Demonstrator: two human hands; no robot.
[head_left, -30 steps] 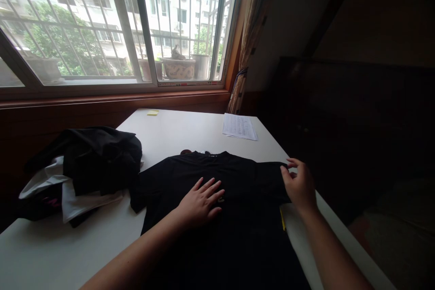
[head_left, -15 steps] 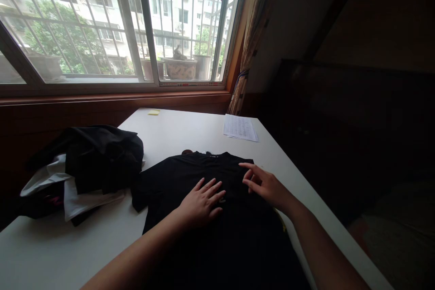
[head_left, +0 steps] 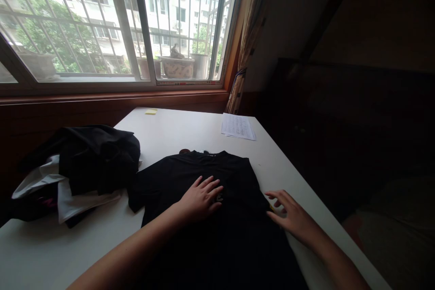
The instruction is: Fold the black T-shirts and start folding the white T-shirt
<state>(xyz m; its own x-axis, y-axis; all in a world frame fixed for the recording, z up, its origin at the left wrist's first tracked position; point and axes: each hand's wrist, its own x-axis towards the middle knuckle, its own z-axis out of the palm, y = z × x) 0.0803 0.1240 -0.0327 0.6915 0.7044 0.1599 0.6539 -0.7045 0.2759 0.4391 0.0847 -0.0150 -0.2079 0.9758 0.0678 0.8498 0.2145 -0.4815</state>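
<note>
A black short-sleeved cloth T-shirt (head_left: 238, 235) lies on the white smooth-topped desk (head_left: 183, 129), filling the lower middle of the frame, its neckline toward the window and one sleeve spread to the left. I see the person's left hand (head_left: 201, 199) resting palm down on the chest, fingers loosely spread, gripping nothing. The right hand (head_left: 288, 215) is at the shirt's right-hand edge, fingers curved and thumb apart, released; whether its fingertips touch the cloth, I can't tell. A crumpled heap of black and white clothing (head_left: 102, 156) sits at the left, and printed white paper sheets (head_left: 238, 127) lie right of upper centre.
</note>
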